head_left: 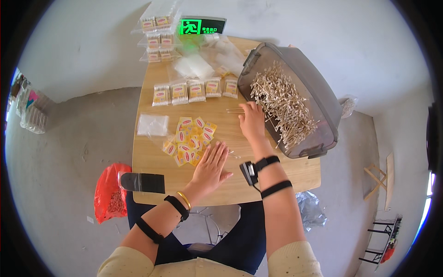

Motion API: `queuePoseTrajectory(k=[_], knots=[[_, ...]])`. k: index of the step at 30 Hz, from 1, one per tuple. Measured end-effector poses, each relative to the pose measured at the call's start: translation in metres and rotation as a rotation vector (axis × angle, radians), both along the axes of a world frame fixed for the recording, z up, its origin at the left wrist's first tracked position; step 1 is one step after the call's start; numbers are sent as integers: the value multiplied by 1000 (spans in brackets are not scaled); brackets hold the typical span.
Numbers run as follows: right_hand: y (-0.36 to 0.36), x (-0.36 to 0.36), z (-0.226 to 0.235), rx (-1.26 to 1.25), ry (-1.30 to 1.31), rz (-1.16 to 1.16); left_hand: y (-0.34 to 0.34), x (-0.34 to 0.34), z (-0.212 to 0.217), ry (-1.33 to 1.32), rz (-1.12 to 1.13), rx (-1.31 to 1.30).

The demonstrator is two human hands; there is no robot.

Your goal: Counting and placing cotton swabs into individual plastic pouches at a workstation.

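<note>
a dense heap of cotton swabs (281,104), thin and pale, lies jumbled at many angles in a grey plastic bin (318,78), which stands tilted on the right side of the wooden table (302,173). a few loose swabs (234,110) show left of the bin. small yellow cards (187,134), many with red ovals, overlap in a flat, untidy pile further left.

A sign (203,26) shows a green running figure (190,27) beside lettering (209,30); yellow cards (184,138) and swab packs (197,92) bear red oval labels (212,87), their print too small to read.
</note>
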State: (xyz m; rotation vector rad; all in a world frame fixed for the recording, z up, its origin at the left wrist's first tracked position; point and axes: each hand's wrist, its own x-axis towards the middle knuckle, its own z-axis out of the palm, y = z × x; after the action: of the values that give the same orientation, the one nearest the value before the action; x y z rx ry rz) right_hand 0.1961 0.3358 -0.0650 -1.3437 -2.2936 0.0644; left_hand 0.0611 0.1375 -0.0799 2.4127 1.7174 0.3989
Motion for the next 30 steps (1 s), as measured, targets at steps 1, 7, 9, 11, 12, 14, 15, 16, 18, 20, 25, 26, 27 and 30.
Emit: queuePoseTrajectory(k=[1,7,9,11,12,14,15,16,18,20,25,26,27,30], knots=[[8,-1,-3,68,-57,-7,2,1,0,-3,9,3],[-6,-5,-5,-99,-74,49,-21,-4,0,5,-54,-12],[-32,2,-7,-178,-37,95,-32,-4,2,-17,-69,-24],[-65,12,-6,-240,11,142,-43,-1,3,-13,-80,-34],[-81,16,-5,-258,41,168,-47,-1,4,5,-83,-34],[-110,27,-6,-300,106,179,-53,3,6,57,-93,-29],[-121,29,-8,-322,140,175,-55,4,8,94,-91,-23],[-131,31,-9,-345,175,170,-57,5,9,131,-88,-16],[-148,33,-13,-367,195,153,-57,8,13,181,-58,-38],[-149,35,-10,-356,233,135,-57,10,13,217,-36,-47],[-83,41,5,-126,157,-29,-50,13,1,203,-4,-27],[-67,41,9,-62,98,-45,-50,13,3,170,-8,-28],[-54,46,5,-9,-5,-54,-49,13,5,133,-19,-26],[-24,46,4,99,-260,-16,-49,12,6,65,-39,-21]])
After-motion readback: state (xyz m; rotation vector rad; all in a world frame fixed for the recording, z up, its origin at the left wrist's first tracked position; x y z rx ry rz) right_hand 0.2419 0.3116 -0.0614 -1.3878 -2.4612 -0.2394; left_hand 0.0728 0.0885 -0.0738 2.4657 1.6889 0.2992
